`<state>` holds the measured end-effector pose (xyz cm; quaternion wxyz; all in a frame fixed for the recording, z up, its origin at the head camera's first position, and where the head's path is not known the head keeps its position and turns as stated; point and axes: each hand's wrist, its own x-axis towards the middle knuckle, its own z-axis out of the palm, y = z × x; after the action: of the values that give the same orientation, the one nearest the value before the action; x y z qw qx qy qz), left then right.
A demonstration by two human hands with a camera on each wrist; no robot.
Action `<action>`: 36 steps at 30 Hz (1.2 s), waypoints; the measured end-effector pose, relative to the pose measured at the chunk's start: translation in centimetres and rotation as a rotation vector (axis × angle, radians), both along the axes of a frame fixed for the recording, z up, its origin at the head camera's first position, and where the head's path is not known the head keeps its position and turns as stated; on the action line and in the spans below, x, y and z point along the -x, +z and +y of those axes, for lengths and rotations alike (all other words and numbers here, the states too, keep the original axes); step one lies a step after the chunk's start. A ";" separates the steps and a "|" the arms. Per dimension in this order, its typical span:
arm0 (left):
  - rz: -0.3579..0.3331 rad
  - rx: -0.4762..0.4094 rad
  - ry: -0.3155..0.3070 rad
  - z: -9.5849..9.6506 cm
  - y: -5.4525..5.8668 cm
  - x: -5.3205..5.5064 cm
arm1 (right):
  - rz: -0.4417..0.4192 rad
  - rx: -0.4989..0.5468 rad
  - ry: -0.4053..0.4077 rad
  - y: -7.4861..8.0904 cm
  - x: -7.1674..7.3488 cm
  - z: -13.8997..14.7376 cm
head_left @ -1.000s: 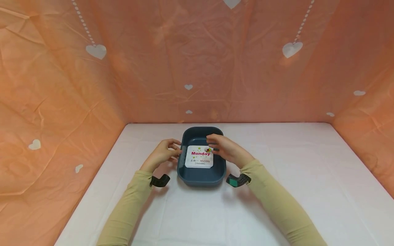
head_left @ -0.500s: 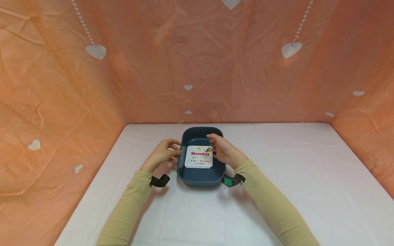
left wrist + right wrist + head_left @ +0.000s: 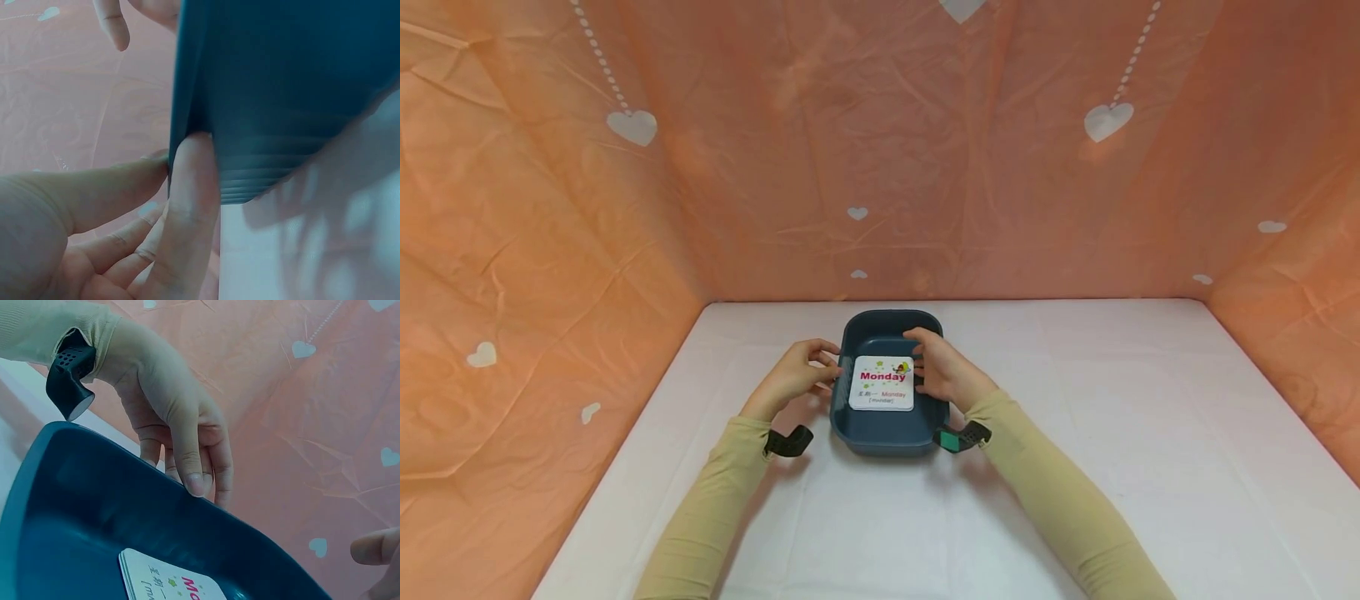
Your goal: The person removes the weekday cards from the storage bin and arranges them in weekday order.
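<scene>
A dark blue plastic box (image 3: 891,437) with rounded corners stands on the table. Inside it lies a small stack of white cards (image 3: 882,396), the top one printed "Monday" with a small colourful picture. At the box's left side, my left hand (image 3: 797,372) pinches the rim between thumb and index finger (image 3: 194,181). My right hand (image 3: 947,369) reaches over the right rim, its loosely bent fingers at the right edge of the cards. Whether those fingertips touch the stack is hard to tell. In the right wrist view only part of the right hand (image 3: 378,550) shows.
A white cloth (image 3: 880,525) covers the table under the box. Orange sheeting (image 3: 820,167) with white hearts encloses the back and both sides. Each wrist wears a black strap device (image 3: 790,442).
My right hand has shifted left and lower over the box, its fingers coming to the cards' right edge. The card stack has slid slightly left. My left hand keeps its place on the rim.
</scene>
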<state>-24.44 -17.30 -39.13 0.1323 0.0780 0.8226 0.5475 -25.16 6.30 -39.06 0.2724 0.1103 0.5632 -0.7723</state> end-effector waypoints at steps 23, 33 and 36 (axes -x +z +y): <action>-0.015 0.021 0.011 0.0 0.0 0.0 | -0.040 0.021 0.006 -0.2 0.6 0.1; -0.014 0.023 0.006 0.0 0.0 0.1 | -0.006 0.011 0.051 0.0 0.5 0.3; -0.016 0.021 0.003 0.0 0.1 0.0 | -0.005 0.001 0.049 0.2 0.4 0.4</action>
<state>-24.44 -17.29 -39.08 0.1387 0.0710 0.8273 0.5397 -25.55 6.66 -38.89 0.2927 0.0981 0.5648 -0.7653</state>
